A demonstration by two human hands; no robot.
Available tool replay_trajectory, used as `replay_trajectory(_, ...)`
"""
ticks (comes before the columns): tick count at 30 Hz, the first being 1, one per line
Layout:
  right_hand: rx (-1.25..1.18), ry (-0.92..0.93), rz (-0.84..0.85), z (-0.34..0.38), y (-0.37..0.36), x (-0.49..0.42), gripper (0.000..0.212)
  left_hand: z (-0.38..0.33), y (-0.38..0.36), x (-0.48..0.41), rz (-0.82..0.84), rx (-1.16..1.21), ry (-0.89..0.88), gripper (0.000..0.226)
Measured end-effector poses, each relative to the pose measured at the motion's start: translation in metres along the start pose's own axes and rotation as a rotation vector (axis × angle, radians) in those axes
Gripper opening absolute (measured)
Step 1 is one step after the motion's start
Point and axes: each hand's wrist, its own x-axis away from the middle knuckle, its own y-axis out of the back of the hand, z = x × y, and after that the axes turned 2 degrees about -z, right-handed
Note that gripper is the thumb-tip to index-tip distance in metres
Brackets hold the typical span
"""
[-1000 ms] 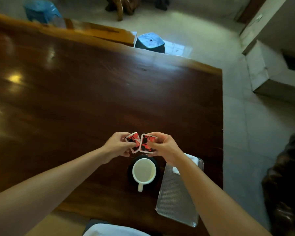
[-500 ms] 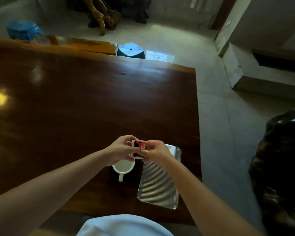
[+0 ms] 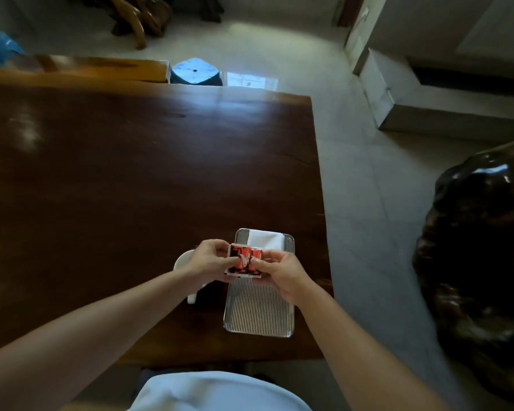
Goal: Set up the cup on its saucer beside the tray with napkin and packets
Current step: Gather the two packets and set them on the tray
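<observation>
A dark polished wooden table (image 3: 131, 188) is seen on pale floor tiles (image 3: 368, 203). Red-black packets (image 3: 244, 260), print unreadable, are pinched between left hand (image 3: 209, 261) and right hand (image 3: 282, 271) above a ribbed tray (image 3: 258, 312).

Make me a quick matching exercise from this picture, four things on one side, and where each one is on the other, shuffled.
1. packets
2. napkin
3. cup
4. stool

a. on the floor beyond the table
b. far end of the tray
c. held in both hands
d. left of the tray, partly hidden by the left hand

Pairs: 1-c, 2-b, 3-d, 4-a
</observation>
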Motion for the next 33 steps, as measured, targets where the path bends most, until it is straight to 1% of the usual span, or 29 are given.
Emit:
replay_trajectory(2, -0.022, -0.026, -0.039, -0.009, 0.014, 0.001, 0.016, 0.006, -0.005, -0.004, -0.02, -0.013, 0.034, 0.015)
replay_trajectory(6, -0.08, -0.078, -0.071, -0.023, 0.04, 0.001, 0.018, 0.016, -0.017, -0.009, 0.004, 0.007, 0.108, 0.018)
replay_trajectory(8, -0.053, -0.101, -0.086, -0.03, 0.05, 0.0, 0.022, 0.022, -0.025, -0.011, 0.01, 0.005, 0.136, 0.022)
replay_trajectory(13, 0.086, -0.163, -0.149, -0.049, 0.068, -0.005, 0.032, 0.043, -0.041, -0.023, 0.036, -0.137, 0.173, 0.046)
replay_trajectory(16, 0.17, -0.187, -0.197, -0.058, 0.072, -0.017, 0.034, 0.056, -0.051, -0.031, 0.034, -0.235, 0.167, 0.049)
replay_trajectory(20, 0.344, -0.196, -0.237, -0.071, 0.075, -0.037, 0.034, 0.071, -0.065, -0.043, -0.021, -0.338, 0.154, 0.053)
replay_trajectory(23, 0.438, -0.194, -0.292, -0.083, 0.074, -0.05, 0.036, 0.083, -0.07, -0.051, -0.04, -0.343, 0.138, 0.06)
replay_trajectory(25, 0.515, -0.182, -0.328, -0.089, 0.072, -0.057, 0.031, 0.089, -0.072, -0.055, -0.058, -0.35, 0.119, 0.064)
replay_trajectory(28, 0.612, -0.162, -0.361, -0.096, 0.071, -0.062, 0.022, 0.097, -0.072, -0.059, -0.074, -0.355, 0.099, 0.063)
replay_trajectory(33, 0.728, -0.151, -0.381, -0.101, 0.071, -0.064, 0.02, 0.104, -0.072, -0.061, -0.042, -0.402, 0.039, 0.053)
